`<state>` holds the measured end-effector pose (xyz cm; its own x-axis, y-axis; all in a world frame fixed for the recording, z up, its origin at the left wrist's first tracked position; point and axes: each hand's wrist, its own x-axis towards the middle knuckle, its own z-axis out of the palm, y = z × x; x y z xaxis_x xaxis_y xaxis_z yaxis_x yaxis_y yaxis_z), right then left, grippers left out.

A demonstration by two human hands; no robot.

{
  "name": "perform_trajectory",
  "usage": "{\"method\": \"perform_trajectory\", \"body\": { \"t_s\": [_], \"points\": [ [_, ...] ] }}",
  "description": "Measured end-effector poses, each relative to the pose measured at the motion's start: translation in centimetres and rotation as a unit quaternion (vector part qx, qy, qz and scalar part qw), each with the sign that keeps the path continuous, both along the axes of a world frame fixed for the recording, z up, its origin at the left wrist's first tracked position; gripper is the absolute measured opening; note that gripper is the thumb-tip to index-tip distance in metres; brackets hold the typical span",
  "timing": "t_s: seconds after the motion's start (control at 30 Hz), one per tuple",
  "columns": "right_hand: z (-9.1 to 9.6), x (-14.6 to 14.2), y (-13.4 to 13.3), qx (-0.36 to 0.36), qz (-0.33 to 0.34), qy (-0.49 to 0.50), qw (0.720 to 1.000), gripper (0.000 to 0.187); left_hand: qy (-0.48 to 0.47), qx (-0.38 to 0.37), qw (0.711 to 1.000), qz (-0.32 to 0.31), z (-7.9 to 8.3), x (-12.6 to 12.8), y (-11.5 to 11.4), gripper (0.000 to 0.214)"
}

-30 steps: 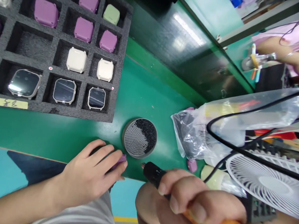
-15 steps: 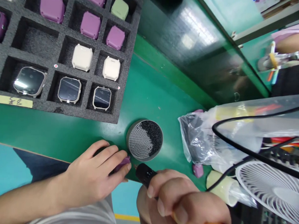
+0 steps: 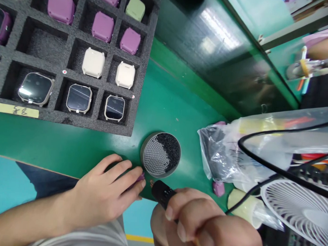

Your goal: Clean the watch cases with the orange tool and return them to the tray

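Note:
My left hand [image 3: 110, 189] is closed over a purple watch case [image 3: 141, 177] at the front edge of the green table. Most of the case is hidden beneath the fingers. In my right hand [image 3: 206, 221] is a screwdriver [image 3: 163, 193] with a thick black nose; its bit points left, just short of my left fingertips and apart from the case. Beyond both hands stands a round grey dish [image 3: 155, 155] with a dimpled floor, and many tiny black screws [image 3: 172, 148] are heaped along its right side.
A black foam tray [image 3: 99, 127] at upper left holds purple, white and green watch cases in compartments. On the right lie a clear plastic bag [image 3: 219, 153], a small purple piece [image 3: 218, 188], a yellowish roll [image 3: 240, 204], a black cable [image 3: 259, 162] and a white fan [image 3: 298, 206].
The whole view has shifted slightly, so things sit a little further right. Less of the purple watch case shows under my left fingers. Both hands keep their grip.

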<state>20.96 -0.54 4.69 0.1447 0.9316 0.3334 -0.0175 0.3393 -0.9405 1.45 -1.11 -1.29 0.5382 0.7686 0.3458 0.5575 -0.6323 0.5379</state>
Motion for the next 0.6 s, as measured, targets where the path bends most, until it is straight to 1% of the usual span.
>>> {"method": "perform_trajectory", "body": {
  "t_s": [0.07,0.17,0.33,0.4,0.5,0.6],
  "points": [
    [-0.2,-0.3,0.0,0.012,-0.025,0.002,1.0,0.033,0.0,0.002,1.0,0.001,0.0,0.0,0.0,0.023],
    [-0.6,-0.5,-0.1,0.017,-0.02,0.006,1.0,0.03,0.0,0.004,1.0,-0.001,0.0,0.0,0.0,0.024],
    [-0.9,0.1,-0.9,0.008,-0.052,-0.003,0.999,0.033,0.0,0.001,1.0,-0.001,-0.1,-0.1,0.0,0.024],
    [-0.9,0.4,-1.2,0.005,-0.053,-0.008,0.999,0.032,-0.002,0.001,1.0,-0.001,-0.1,-0.1,-0.1,0.024],
    [-0.9,0.6,-1.6,-0.008,-0.045,-0.003,0.999,0.022,-0.002,-0.005,1.0,-0.005,-0.1,-0.1,-0.1,0.026],
    [-1.1,0.3,-1.5,-0.006,-0.042,0.012,0.999,0.023,0.002,-0.007,1.0,-0.006,-0.1,-0.1,-0.1,0.026]
  ]
}}
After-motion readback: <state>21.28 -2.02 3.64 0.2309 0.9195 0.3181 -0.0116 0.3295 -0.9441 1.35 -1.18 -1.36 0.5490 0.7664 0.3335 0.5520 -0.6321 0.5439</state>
